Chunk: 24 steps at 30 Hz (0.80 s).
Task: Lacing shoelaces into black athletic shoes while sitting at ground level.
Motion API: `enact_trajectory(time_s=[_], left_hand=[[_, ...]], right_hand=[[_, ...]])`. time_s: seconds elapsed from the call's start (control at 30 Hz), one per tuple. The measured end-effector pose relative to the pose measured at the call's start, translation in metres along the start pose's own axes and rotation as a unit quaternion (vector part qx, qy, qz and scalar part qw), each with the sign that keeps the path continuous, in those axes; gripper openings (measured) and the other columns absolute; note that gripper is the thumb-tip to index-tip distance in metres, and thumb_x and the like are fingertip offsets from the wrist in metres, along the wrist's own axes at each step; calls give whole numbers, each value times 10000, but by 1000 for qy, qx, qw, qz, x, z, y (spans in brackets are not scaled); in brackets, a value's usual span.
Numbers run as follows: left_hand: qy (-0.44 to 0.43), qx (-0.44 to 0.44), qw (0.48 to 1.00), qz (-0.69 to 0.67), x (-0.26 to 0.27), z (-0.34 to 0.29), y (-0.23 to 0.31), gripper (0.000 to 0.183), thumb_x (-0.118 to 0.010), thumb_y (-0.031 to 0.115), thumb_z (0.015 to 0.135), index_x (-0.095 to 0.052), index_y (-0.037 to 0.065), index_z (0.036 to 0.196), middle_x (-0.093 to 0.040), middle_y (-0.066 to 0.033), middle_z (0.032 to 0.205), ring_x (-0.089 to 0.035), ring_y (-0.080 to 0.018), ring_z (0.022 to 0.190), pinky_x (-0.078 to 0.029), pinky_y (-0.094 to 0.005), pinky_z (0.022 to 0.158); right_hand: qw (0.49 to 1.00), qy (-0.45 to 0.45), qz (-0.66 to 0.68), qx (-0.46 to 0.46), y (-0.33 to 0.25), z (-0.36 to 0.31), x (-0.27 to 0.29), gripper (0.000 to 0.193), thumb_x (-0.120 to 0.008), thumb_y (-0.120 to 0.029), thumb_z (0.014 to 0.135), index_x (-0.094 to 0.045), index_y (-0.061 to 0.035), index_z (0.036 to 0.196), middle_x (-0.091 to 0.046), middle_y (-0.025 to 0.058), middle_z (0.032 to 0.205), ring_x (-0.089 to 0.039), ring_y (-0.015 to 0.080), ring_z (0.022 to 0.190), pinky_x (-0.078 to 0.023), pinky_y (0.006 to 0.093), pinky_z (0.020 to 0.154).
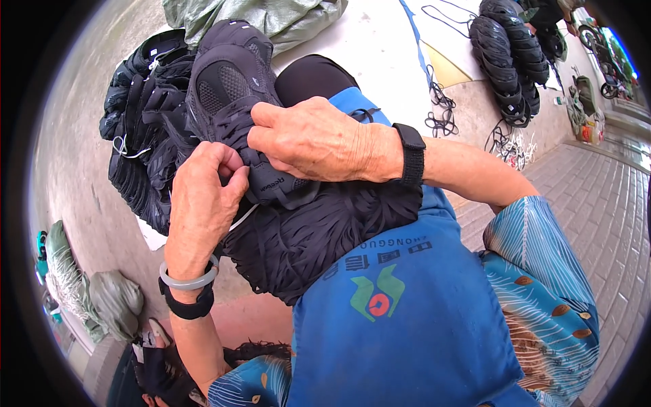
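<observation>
A dark grey and black shoe upper (227, 78) with mesh panels lies across my lap, its toe pointing away from me. Black shoelace (234, 125) crosses its front. My left hand (207, 186) is closed, thumb and forefinger pinched at the upper's left edge by the eyelets. Curled over the lacing from the right is my right hand (308, 139), its fingers closed at the lace; its fingertips are partly hidden. Below the upper, a thick bundle of black laces (332, 230) rests on my blue apron (407, 305). A thin white cord (244, 217) shows beside my left hand.
Stacked black shoe uppers (146, 122), tied with white string, sit at the left. More nested uppers (508, 57) lie at the far right, near loose black cords (442, 112). A grey-green sack (271, 24) is at the top; another sack (116, 305) lies lower left.
</observation>
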<state>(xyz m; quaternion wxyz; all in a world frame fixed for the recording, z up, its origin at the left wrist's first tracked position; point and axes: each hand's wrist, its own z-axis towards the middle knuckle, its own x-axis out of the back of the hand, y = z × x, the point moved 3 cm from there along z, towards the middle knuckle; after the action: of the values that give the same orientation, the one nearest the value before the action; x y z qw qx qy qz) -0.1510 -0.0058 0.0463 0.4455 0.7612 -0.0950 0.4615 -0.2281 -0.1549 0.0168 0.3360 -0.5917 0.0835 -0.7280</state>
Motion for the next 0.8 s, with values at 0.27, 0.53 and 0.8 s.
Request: enact_trajectory(time_s=[0.27,0.53,0.8], left_hand=[[111,-142,975,132,-5,-4,10,157,-622,-37,753,-514,24,850,-520,-134,808,-603,-325,671,-492,-382,567],[109,-234,947,192,-5,-10,5,200,-633,-27,742,-576,31,925,-538,-107,873,-622,-269,649,-516,-343,543],[41,-291,918,268,2,-16,2,230,-636,1,704,-610,22,932,-558,-83,909,-621,-183,688,-514,-291,562]], right_hand=[[1000,11,2,14,2,-1,-2,158,-638,-71,769,-500,-30,834,-454,108,844,-593,271,662,-478,378,522],[1000,24,-4,14,2,-2,-3,169,-641,-81,759,-504,-30,844,-454,104,846,-595,268,674,-485,372,503],[1000,-7,-1,22,2,-11,3,193,-662,-138,794,-523,-36,879,-460,107,857,-596,274,689,-490,372,540]])
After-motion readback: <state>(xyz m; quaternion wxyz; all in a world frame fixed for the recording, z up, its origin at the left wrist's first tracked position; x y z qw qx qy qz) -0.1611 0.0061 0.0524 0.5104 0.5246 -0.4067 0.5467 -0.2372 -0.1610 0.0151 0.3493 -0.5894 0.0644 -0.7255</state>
